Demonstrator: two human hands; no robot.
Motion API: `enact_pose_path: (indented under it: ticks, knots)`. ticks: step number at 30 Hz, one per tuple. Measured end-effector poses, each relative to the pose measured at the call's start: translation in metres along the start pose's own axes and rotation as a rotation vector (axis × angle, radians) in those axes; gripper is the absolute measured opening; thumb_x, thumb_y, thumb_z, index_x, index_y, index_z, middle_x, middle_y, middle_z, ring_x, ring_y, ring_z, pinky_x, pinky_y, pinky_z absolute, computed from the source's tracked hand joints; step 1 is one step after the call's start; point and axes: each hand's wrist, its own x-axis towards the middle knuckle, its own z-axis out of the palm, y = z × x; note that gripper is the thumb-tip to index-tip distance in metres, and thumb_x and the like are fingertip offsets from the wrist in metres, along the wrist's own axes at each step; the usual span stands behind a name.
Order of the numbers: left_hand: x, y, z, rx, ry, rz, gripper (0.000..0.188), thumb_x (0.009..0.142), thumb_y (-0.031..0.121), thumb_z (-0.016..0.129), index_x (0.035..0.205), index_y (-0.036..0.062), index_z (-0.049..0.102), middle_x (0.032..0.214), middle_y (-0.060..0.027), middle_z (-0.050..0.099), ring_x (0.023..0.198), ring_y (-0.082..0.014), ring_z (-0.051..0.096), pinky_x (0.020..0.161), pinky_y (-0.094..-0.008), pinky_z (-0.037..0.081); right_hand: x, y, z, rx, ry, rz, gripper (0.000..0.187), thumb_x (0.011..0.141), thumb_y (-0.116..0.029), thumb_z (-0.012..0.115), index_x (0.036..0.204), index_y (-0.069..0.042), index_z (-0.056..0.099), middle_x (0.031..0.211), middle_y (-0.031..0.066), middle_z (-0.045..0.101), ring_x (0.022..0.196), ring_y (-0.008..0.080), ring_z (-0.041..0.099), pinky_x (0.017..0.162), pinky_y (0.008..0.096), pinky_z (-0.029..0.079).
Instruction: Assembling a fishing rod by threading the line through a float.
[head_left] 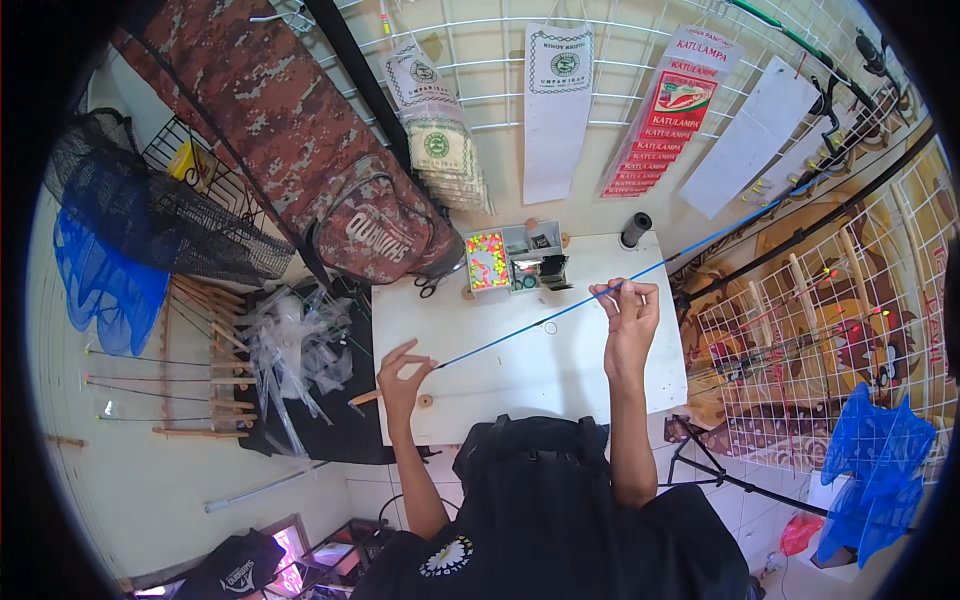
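A thin blue fishing rod (530, 322) slants over the white table, rising to the right toward the wall grid. My left hand (402, 378) pinches it near its lower end, thumb and forefinger together and the other fingers spread. Below that hand a pale wooden piece (365, 397) pokes out; whether it belongs to the rod I cannot tell. My right hand (630, 322) grips the blue shaft farther up between thumb and fingertips. Between the two hands the shaft runs straight, above the tabletop.
On the white table (480, 400) stand a divided tray (489, 290) of bright beads and small parts, scissors (428, 287) and a dark cylinder (635, 231). A camouflage rod bag (290, 130) leans at the left. Bait packets (672, 110) hang behind; blue nets (870, 450) hang at the right.
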Motion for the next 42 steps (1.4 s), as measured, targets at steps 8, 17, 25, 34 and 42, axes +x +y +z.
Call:
enact_pose_path:
  ticks: [8,17,25,34,42]
  knots:
    - [0.036,0.136,0.059,-0.310,-0.089,0.297,0.018,0.078,0.003,0.074,0.096,0.0016,0.072,0.104,-0.0123,0.069,0.098,-0.0220,0.065,0.089,-0.0320,0.048,-0.014,-0.008,0.000,-0.039,0.005,-0.076,0.012,0.099,-0.011,0.050,0.093,-0.003,0.043,0.094,0.0134,0.059,0.089,0.0250,0.064,0.089,0.0424,0.054]
    - [0.030,0.217,0.121,-0.475,-0.505,0.290,0.027,0.081,0.006,0.072,0.108,0.0031,0.070,0.094,-0.0062,0.069,0.075,-0.0110,0.061,0.071,-0.0258,0.050,-0.036,-0.033,-0.011,-0.177,-0.018,-0.100,0.009,0.096,-0.007,0.056,0.091,-0.001,0.051,0.092,0.0134,0.065,0.090,0.0149,0.062,0.085,0.0276,0.048]
    - [0.020,0.223,0.137,-0.525,-0.493,0.137,0.020,0.083,0.004,0.070,0.103,0.0016,0.071,0.087,-0.0066,0.068,0.070,-0.0096,0.062,0.064,-0.0233,0.049,-0.028,-0.054,-0.023,-0.174,0.003,-0.053,0.011,0.093,-0.009,0.061,0.091,0.001,0.057,0.094,0.0150,0.067,0.091,0.0157,0.063,0.087,0.0285,0.048]
    - [0.017,0.222,0.145,-0.514,-0.409,0.125,0.014,0.082,0.003,0.070,0.095,0.0010,0.073,0.082,-0.0082,0.068,0.071,-0.0120,0.065,0.066,-0.0244,0.051,-0.006,-0.067,-0.040,-0.065,0.033,-0.025,0.009,0.091,-0.005,0.063,0.092,0.003,0.059,0.090,0.0148,0.068,0.086,0.0172,0.065,0.084,0.0298,0.050]
    - [0.015,0.220,0.154,-0.511,-0.365,0.147,0.014,0.082,0.002,0.071,0.096,0.0008,0.073,0.082,-0.0080,0.068,0.070,-0.0122,0.064,0.065,-0.0243,0.049,0.008,-0.062,-0.050,-0.008,0.000,0.011,0.012,0.089,-0.003,0.065,0.095,0.006,0.063,0.086,0.0154,0.068,0.079,0.0195,0.068,0.080,0.0319,0.055]
